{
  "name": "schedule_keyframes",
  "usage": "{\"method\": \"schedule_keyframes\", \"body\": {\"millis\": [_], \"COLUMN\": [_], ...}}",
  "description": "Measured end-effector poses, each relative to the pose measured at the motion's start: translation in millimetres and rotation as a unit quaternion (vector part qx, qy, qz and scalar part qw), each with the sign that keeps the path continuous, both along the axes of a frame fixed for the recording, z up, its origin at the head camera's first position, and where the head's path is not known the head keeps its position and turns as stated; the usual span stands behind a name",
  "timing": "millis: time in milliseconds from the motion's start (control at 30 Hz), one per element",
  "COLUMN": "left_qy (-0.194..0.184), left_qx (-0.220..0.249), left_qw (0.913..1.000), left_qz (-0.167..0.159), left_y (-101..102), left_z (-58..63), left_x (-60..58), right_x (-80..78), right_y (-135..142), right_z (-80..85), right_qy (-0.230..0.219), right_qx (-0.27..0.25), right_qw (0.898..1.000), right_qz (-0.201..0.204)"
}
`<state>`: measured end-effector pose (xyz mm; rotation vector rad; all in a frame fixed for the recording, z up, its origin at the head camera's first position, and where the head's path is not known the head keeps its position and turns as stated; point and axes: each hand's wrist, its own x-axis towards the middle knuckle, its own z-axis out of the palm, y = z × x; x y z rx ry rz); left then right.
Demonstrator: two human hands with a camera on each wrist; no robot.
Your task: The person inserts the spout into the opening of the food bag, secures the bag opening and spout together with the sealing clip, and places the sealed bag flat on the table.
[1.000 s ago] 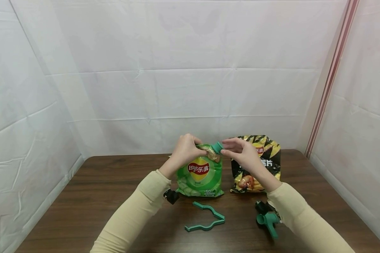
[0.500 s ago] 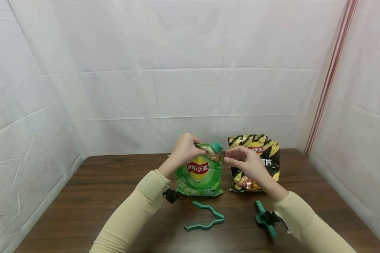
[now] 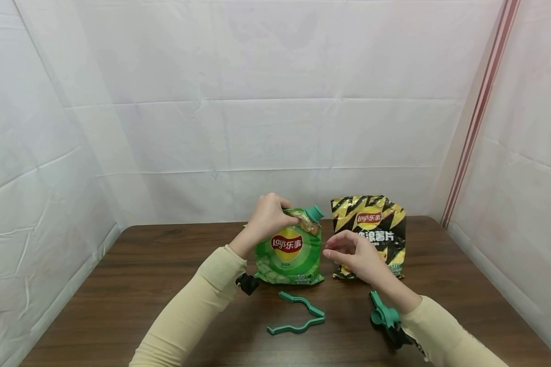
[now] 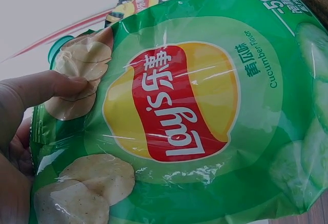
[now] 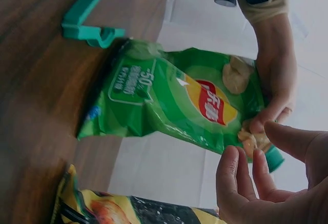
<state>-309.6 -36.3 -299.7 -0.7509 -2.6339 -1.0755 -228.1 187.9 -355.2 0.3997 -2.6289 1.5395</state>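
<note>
My left hand point(image 3: 268, 219) pinches the top edge of a green Lay's chip bag point(image 3: 282, 262), which stands upright on the table. A green spout point(image 3: 315, 213) sticks out at the bag's upper right corner. In the left wrist view the thumb point(image 4: 61, 85) presses the bag's front near that corner; the other fingers are mostly hidden behind it. My right hand point(image 3: 355, 255) hovers to the right of the bag with loosely bent fingers and nothing between them. Behind it stands a black-and-yellow Lay's bag point(image 3: 385, 214), partly covered by the hand.
On the dark wood table point(image 3: 165, 306) lies a thin green bag clip point(image 3: 312, 323), spread in a V in front of the green bag. A second green piece with a round spout point(image 3: 383, 316) lies by my right wrist, partly hidden. White cloth point(image 3: 257, 127) hangs behind and at both sides.
My right hand has come away from the green spout and dropped lower, uncovering more of the black-and-yellow bag's top. My left hand keeps its hold on the green bag.
</note>
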Motion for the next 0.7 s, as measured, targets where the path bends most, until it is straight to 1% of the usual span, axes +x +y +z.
{"method": "schedule_keyframes", "body": {"millis": [233,333,500,700], "left_qy": [-0.003,-0.004,-0.004,-0.004], "left_qx": [0.004,0.005,0.003,0.004], "left_qw": [1.0000,1.0000,1.0000,1.0000], "left_qz": [0.002,0.001,0.001,0.001], "left_y": [1,0,0,0], "left_z": [3.8,4.1,4.4,4.5], "left_x": [4.2,4.7,5.3,5.8], "right_x": [7.1,8.1,9.9,12.0], "right_y": [-3,-5,-8,-11], "right_z": [-9.5,-13.7,-20.1,-26.1], "right_qy": [-0.021,-0.025,-0.019,-0.042], "right_qx": [-0.021,-0.018,-0.002,-0.015], "right_qw": [0.999,0.999,0.999,0.996], "right_qz": [0.041,0.045,0.049,0.071]}}
